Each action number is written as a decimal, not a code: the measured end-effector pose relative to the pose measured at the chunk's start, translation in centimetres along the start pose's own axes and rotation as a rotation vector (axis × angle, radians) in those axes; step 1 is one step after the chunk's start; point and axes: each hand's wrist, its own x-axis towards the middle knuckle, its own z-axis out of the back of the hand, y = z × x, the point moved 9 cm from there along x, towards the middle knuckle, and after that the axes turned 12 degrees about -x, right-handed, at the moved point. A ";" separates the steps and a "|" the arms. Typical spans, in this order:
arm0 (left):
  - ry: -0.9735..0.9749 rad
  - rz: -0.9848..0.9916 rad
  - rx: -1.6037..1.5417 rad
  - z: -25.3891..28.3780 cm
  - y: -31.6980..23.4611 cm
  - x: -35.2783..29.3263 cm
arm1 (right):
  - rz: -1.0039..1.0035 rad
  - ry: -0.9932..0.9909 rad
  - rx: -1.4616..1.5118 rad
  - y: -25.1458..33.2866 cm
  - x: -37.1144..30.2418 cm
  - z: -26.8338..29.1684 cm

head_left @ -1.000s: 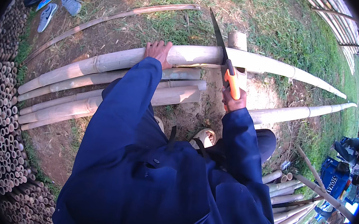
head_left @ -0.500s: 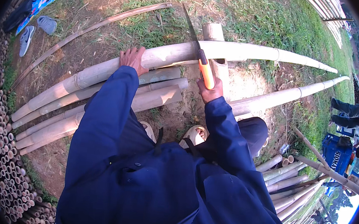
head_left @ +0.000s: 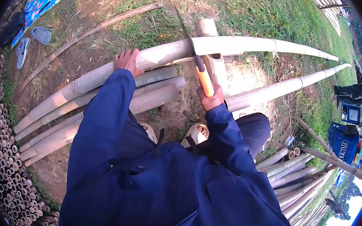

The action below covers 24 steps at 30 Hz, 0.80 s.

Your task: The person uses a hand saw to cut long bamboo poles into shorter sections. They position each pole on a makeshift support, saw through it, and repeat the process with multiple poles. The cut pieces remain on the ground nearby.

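A long, thick bamboo pole (head_left: 169, 51) runs across in front of me and rests on a short bamboo piece (head_left: 215, 68) lying crosswise beneath it. My left hand (head_left: 128, 61) presses on the pole with the fingers over its top. In my right hand (head_left: 213, 99) is the orange handle of a hand saw (head_left: 193, 49). Its dark blade lies across the pole, right of my left hand, with the tip pointing away from me. How deep the blade sits in the bamboo I cannot tell.
Several cut bamboo poles (head_left: 152, 99) lie beside the long one. Another pole (head_left: 277, 89) stretches away right. Stacked bamboo ends (head_left: 5, 158) line the left edge, near grey shoes (head_left: 22, 51). More bamboo (head_left: 292, 170) lies at lower right; a person (head_left: 357, 94) stands beyond.
My right hand has stayed closed on the saw, which remains across the pole. The view has shifted slightly, so most things sit a little further left. My left hand keeps its place on the pole.
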 end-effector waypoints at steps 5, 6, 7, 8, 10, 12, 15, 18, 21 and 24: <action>-0.048 -0.012 0.011 -0.3 0.5 -0.7 | 0.002 0.003 -0.082 0.0 1.5 0.1; -0.057 0.007 0.026 0.1 0.9 -0.1 | 0.031 0.019 -0.113 0.6 -1.0 1.4; -0.071 0.005 0.021 0.1 1.4 -0.2 | -0.049 0.091 -0.099 0.9 -4.5 2.5; -0.068 -0.001 0.009 -0.3 1.4 -0.6 | -0.087 0.126 -0.070 1.6 -8.3 4.0; -0.059 0.008 0.002 -0.5 1.6 -0.9 | -0.072 0.145 -0.084 3.4 -14.5 7.0; -0.032 0.006 0.002 -0.5 1.1 -0.6 | -0.059 0.105 -0.087 3.7 -14.9 7.8; -0.059 -0.013 0.017 -0.5 0.7 -0.3 | -0.090 0.150 -0.156 1.2 -7.9 4.2; -0.068 -0.054 0.044 -0.1 -0.7 0.1 | -0.063 0.019 -0.034 1.2 2.1 0.0; -0.063 -0.054 0.055 0.0 -0.8 0.2 | -0.040 -0.012 -0.072 0.4 2.3 -0.4; -0.081 -0.040 0.022 -0.4 1.2 -0.2 | -0.059 0.082 -0.074 2.1 -5.1 3.5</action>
